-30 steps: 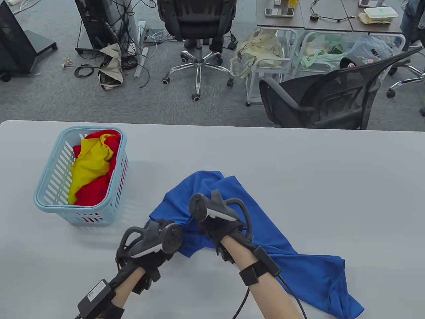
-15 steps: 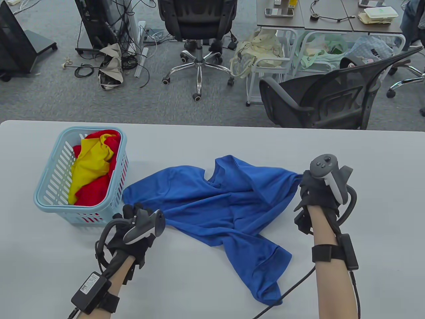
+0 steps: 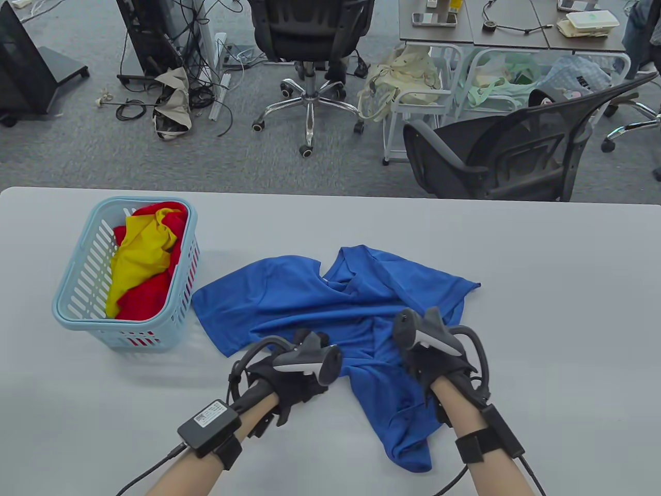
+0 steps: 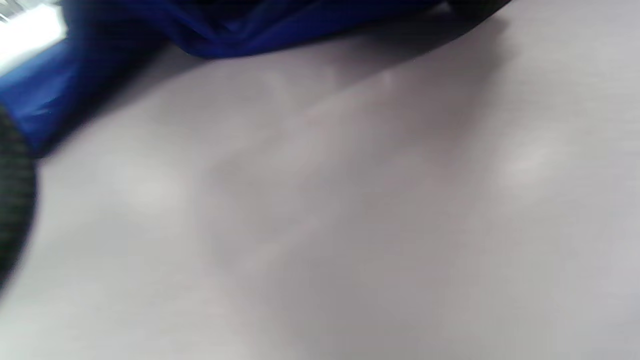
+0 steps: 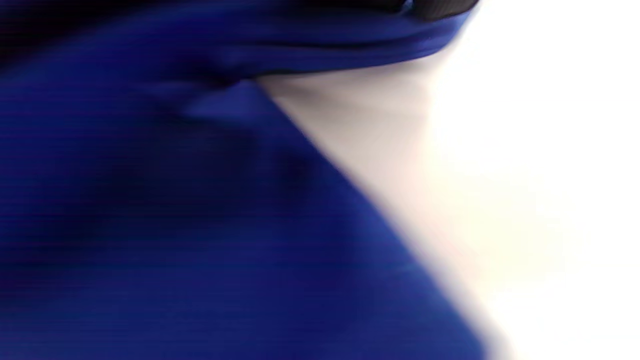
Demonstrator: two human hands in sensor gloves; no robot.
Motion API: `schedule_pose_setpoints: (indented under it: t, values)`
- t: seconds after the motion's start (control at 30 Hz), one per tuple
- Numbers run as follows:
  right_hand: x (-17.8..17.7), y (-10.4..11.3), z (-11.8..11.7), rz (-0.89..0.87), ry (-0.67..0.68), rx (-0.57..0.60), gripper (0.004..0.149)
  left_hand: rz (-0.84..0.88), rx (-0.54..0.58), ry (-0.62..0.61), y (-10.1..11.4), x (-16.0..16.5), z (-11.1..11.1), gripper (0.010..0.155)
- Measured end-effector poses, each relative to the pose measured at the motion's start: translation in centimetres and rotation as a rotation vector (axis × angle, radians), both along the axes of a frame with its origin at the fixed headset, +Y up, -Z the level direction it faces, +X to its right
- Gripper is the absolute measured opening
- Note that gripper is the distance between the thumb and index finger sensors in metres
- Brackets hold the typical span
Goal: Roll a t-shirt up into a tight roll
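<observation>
A blue t-shirt (image 3: 335,305) lies crumpled and partly spread on the grey table (image 3: 542,310), collar toward the far side and one end trailing toward the near edge. My left hand (image 3: 310,361) is at the shirt's near left edge. My right hand (image 3: 428,356) lies over the shirt's lower middle. The trackers hide the fingers of both hands, so I cannot tell if either grips cloth. The left wrist view is blurred and shows the blue cloth (image 4: 210,30) above bare table. The right wrist view is blurred and mostly filled by blue cloth (image 5: 175,225).
A light blue basket (image 3: 77,289) with red and yellow clothes (image 3: 144,253) stands at the left, close to the shirt's left sleeve. Office chairs and cables are on the floor beyond the table's far edge.
Half a second ago my hands were wide apart at the shirt's left and right ends. Both have moved inward to its near middle. The shirt lies more spread than a second ago.
</observation>
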State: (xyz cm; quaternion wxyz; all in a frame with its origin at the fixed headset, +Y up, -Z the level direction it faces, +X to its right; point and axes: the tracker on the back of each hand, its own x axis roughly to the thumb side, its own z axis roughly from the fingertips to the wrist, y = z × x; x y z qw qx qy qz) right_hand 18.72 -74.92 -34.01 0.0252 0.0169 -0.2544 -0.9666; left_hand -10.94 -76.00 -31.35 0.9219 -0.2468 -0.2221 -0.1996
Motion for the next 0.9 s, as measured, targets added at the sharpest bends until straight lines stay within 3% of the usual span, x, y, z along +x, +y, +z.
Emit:
schedule_pose_setpoints:
  t: [0.03,0.13,0.27,0.33,0.47,0.53,0.57,0.63,0.67,0.73,0.9]
  values:
    - [1.6,0.0,0.0,-0.049,-0.019,-0.013,0.052,-0.031,0.082,-0.006,0.4,-1.1,-0.2,0.055]
    - [3.4,-0.2,0.4,-0.225,-0.071,-0.031,0.052,-0.123,0.126,0.015,1.5,-2.7,-1.1,0.052]
    - [0.8,0.6,1.9,-0.067,-0.015,0.021,0.058,-0.199,0.236,0.0,3.1,-1.8,-1.4,0.047]
    - [-0.9,1.1,2.7,-0.064,0.027,0.077,0.06,-0.098,0.265,-0.018,4.1,-0.5,-0.6,0.054]
    - [-4.7,0.6,4.0,-0.108,0.097,0.062,0.069,0.328,0.02,-0.016,4.1,3.7,0.4,0.065]
    - [-5.1,-0.1,4.5,-0.042,0.118,0.037,0.076,0.272,-0.04,-0.015,2.3,4.9,0.5,0.064]
    - [-4.6,-0.6,4.6,-0.004,0.127,0.014,0.078,0.108,-0.036,-0.055,0.8,4.8,0.5,0.064]
    - [-2.5,-0.7,4.7,-0.004,0.064,-0.004,0.085,-0.197,0.029,-0.109,-1.0,3.0,0.6,0.067]
    - [-1.4,-0.6,4.6,-0.031,0.015,-0.002,0.089,-0.209,0.058,-0.121,-1.1,1.9,0.6,0.068]
    - [1.9,-0.5,4.2,0.038,-0.084,0.002,0.095,-0.062,0.094,0.039,-0.7,-2.0,0.7,0.07]
    - [5.5,-0.6,4.2,-0.024,-0.236,-0.033,0.101,-0.142,0.033,0.184,0.1,-9.7,0.4,0.081]
